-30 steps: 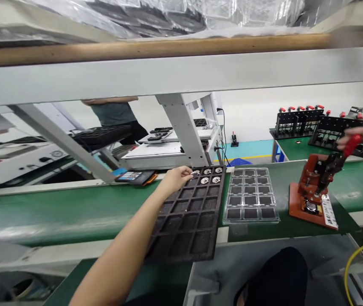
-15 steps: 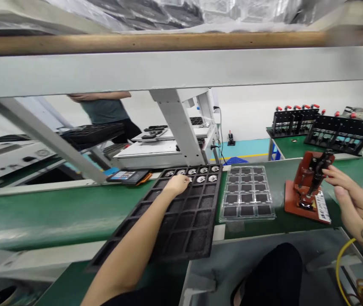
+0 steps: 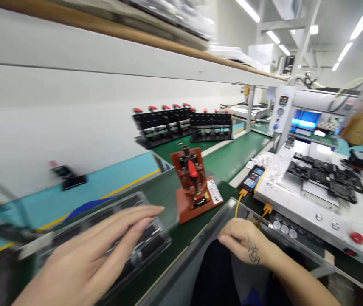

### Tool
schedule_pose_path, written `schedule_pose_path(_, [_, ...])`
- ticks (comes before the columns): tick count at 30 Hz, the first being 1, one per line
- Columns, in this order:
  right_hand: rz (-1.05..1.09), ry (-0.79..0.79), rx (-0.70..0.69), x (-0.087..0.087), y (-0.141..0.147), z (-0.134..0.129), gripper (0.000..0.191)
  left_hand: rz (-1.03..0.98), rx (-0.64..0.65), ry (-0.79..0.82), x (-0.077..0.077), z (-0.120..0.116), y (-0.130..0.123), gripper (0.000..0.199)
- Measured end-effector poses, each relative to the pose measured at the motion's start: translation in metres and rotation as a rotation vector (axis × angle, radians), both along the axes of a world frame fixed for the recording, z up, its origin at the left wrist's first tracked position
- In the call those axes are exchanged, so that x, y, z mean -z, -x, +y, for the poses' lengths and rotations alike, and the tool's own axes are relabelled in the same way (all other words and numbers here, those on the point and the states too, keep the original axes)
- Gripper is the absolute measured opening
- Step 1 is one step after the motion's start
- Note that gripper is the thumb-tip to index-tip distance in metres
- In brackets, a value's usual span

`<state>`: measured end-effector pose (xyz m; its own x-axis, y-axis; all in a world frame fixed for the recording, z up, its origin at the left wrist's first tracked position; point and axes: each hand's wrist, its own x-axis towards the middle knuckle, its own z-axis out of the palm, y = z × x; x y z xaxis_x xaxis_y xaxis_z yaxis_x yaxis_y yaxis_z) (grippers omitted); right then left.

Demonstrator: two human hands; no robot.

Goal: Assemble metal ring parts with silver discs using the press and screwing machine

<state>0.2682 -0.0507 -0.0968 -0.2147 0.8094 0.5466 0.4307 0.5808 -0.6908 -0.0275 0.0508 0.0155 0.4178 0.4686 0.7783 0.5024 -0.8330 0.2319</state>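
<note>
My left hand (image 3: pixel 95 248) reaches over the clear plastic tray (image 3: pixel 160 248) at the lower left, fingers stretched out and thumb beside them. Nothing shows in it, and it hides much of the tray. Just beyond its fingertips, apart from them, stands a red-brown toggle-clamp fixture (image 3: pixel 186 206) with a red-tipped handle and a white label on its base. My right hand (image 3: pixel 243 240) hangs above my lap at the bench's front edge, its fingers curled down. Whatever those fingers hold, if anything, is hidden. It is away from the fixture.
Black clamp fixtures (image 3: pixel 211 127) with red knobs stand behind on the green bench (image 3: pixel 232 153). At right is a white machine (image 3: pixel 299 208) carrying black parts, with a handheld device (image 3: pixel 253 178) beside it. Round pale pieces (image 3: pixel 285 229) lie below the machine's edge.
The view has swung right. My left hand has left the round metal parts in the black foam tray and now stretches over the clear tray. My right hand has come off the fixture's handle.
</note>
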Motion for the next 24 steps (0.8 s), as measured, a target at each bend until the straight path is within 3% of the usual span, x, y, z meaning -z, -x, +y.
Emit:
schedule_pose_path(3, [0.052, 0.148, 0.087, 0.019, -0.019, -0.035, 0.021, -0.001, 0.078, -0.067, -0.022, 0.016, -0.050, 0.029])
schedule_pose_path(6, [0.080, 0.257, 0.237, 0.034, -0.042, -0.074, 0.022, 0.046, 0.305, -0.234, -0.035, 0.042, -0.090, 0.026])
schedule_pose_path(10, [0.107, 0.398, 0.524, 0.066, -0.072, -0.128, 0.032, 0.134, 0.511, -0.513, -0.033, 0.076, -0.125, 0.010])
schedule_pose_path(14, [0.224, 0.539, 0.739, 0.111, -0.086, -0.169, 0.054, 0.183, 0.517, -0.569, -0.024, 0.088, -0.138, 0.025])
schedule_pose_path(17, [0.307, 0.627, 0.751, 0.136, -0.087, -0.183, 0.063, 0.138, 0.501, -0.532, -0.023, 0.085, -0.140, 0.036])
schedule_pose_path(19, [0.336, 0.652, 0.735, 0.144, -0.084, -0.184, 0.064, 0.147, 0.483, -0.517, -0.025, 0.082, -0.141, 0.041])
schedule_pose_path(24, [0.331, 0.644, 0.729, 0.136, -0.072, -0.170, 0.062, 0.149, 0.510, -0.564, -0.031, 0.086, -0.143, 0.038])
